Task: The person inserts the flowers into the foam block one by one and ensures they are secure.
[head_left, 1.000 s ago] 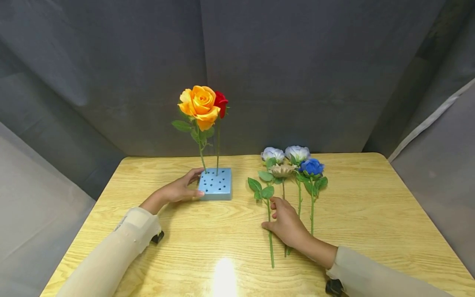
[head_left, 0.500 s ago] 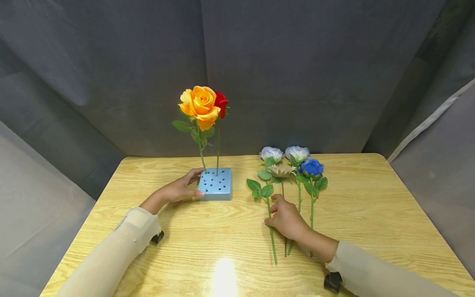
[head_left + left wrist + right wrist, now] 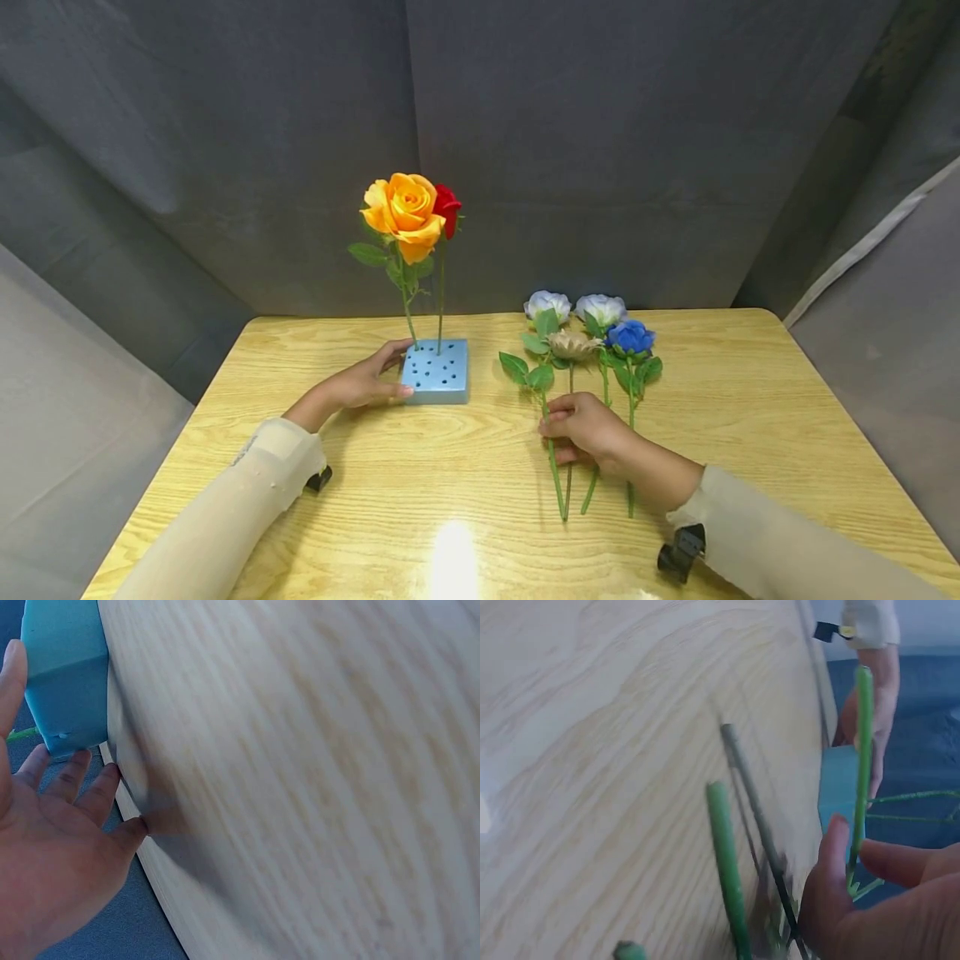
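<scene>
My right hand (image 3: 588, 429) pinches the green stem (image 3: 862, 765) of a pale lilac rose (image 3: 547, 307) between thumb and finger. In the right wrist view that stem stands away from the tabletop. A beige flower (image 3: 573, 344), a second pale rose (image 3: 602, 309) and a blue rose (image 3: 630, 337) lie close by, their stems running under or past the hand. My left hand (image 3: 367, 379) holds the left side of a light-blue block (image 3: 437, 375) with holes in its top, thumb at the front corner and fingers behind. An orange rose (image 3: 407, 212) and a red rose (image 3: 447, 208) stand upright in the block.
Everything is on a wood-grain table (image 3: 480, 467). Grey cloth (image 3: 570, 150) hangs behind the table's back edge and down both sides. Black wrist devices (image 3: 682, 550) are worn at the sleeves.
My right hand has closed on the pale rose's stem and turned slightly; the stem's lower end has swung right and the bloom has risen a little. The left hand and block stay put.
</scene>
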Available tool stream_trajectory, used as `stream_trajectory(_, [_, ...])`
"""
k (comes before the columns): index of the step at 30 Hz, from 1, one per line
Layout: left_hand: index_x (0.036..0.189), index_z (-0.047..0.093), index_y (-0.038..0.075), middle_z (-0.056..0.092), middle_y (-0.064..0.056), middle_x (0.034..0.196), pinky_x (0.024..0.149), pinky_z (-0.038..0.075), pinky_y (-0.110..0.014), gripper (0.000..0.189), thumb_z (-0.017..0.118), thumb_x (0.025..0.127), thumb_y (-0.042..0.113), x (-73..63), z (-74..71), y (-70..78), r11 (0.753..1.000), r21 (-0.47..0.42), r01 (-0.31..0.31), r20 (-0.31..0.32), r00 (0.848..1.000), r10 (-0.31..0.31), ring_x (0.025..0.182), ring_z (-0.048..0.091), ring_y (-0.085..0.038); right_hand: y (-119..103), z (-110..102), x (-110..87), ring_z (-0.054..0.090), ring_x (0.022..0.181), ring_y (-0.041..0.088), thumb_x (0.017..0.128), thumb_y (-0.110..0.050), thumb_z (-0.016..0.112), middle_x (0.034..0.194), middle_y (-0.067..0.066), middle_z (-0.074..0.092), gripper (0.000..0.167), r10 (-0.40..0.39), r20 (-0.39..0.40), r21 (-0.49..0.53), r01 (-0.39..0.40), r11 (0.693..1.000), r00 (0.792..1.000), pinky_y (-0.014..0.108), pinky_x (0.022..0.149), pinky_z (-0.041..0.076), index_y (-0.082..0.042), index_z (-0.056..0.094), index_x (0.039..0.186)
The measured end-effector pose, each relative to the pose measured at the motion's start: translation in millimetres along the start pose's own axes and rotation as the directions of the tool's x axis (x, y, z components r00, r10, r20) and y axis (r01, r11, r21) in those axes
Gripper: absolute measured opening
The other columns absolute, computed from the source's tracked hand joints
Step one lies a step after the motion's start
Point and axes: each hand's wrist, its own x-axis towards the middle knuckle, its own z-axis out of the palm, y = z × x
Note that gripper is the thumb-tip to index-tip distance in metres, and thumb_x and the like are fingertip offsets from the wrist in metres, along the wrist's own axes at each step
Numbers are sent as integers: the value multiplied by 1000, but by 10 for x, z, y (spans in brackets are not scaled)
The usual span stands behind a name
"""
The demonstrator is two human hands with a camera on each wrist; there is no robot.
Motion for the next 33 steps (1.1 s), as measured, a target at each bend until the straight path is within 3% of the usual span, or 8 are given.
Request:
stream_trajectory(3, [167, 8, 16, 7, -15, 173, 124, 18, -61, 96, 74, 97, 24, 4, 5, -3, 1000, 3, -1, -3, 1000, 1, 158, 6, -40, -10, -50, -2, 68, 89, 19, 102, -4, 62, 149, 34, 42, 65, 21, 56, 63, -25, 998, 998, 35, 71, 63, 11, 28, 155])
stream_trajectory(6, [167, 8, 14, 6, -16, 173, 124, 17, -61, 97, 74, 97, 23, 8, 4, -1, 1000, 6, -8, -3, 1000, 8, 158, 6, -40, -19, -92, -13, 69, 89, 19, 101, -4, 63, 151, 35, 40, 67, 29, 112, 126, -43, 991, 993, 34, 73, 63, 7, 25, 156])
stream_trajectory(13, [166, 8, 13, 6, -16, 172, 124, 16, -60, 97, 75, 97, 22, 5, 5, -1, 1000, 3, -13, -2, 1000, 13, 158, 6, -40, -17, -104, -63, 72, 88, 22, 98, -3, 68, 128, 26, 63, 79, 46, 149, 164, -71, 984, 988, 36, 72, 63, -4, 21, 161])
stream_trajectory(19, [166, 7, 13, 5, -16, 173, 124, 16, -61, 96, 74, 98, 21, -1, 3, -2, 1000, -3, -15, 1, 1000, 15, 158, 5, -40, -4, -87, -80, 72, 92, 22, 99, -1, 66, 131, 28, 60, 80, 16, 169, 187, -47, 981, 986, 34, 72, 63, -3, 18, 162])
stream_trajectory(26, [166, 6, 12, 5, -17, 172, 123, 17, -63, 96, 73, 98, 21, -11, 4, 13, 1000, -4, -18, 6, 1000, 18, 158, 5, -41, -11, -73, -93, 71, 89, 20, 99, 0, 65, 113, 14, 66, 74, 5, 145, 201, -35, 979, 989, 30, 70, 63, -3, 25, 160])
stream_trajectory(33, [167, 7, 16, 6, -14, 173, 124, 16, -61, 96, 74, 98, 21, -7, 8, 10, 1000, -13, -5, 4, 1000, 5, 159, 5, -38, -24, -70, -110, 70, 78, 15, 99, 2, 64, 105, 11, 66, 69, -16, 135, 209, -13, 978, 991, 29, 68, 62, -1, 28, 159])
